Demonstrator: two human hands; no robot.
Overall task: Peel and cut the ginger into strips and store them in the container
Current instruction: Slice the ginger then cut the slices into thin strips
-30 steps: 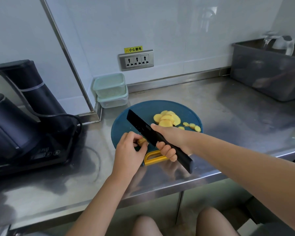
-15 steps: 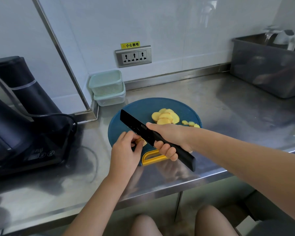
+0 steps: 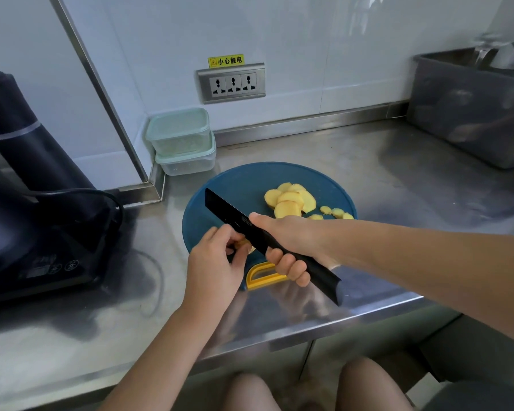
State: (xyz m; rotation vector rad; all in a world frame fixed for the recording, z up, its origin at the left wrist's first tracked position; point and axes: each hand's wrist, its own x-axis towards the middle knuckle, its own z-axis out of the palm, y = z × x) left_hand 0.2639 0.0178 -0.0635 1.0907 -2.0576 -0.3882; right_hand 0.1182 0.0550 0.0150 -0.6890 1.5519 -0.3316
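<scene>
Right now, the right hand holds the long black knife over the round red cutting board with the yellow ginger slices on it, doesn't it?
Almost. The round cutting board is blue, not red; the head view shows it. The right hand does hold the long black knife over it, and the yellow ginger slices lie on it.

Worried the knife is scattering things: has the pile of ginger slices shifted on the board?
No. The ginger slices keep their spot on the far right of the blue cutting board.
</scene>
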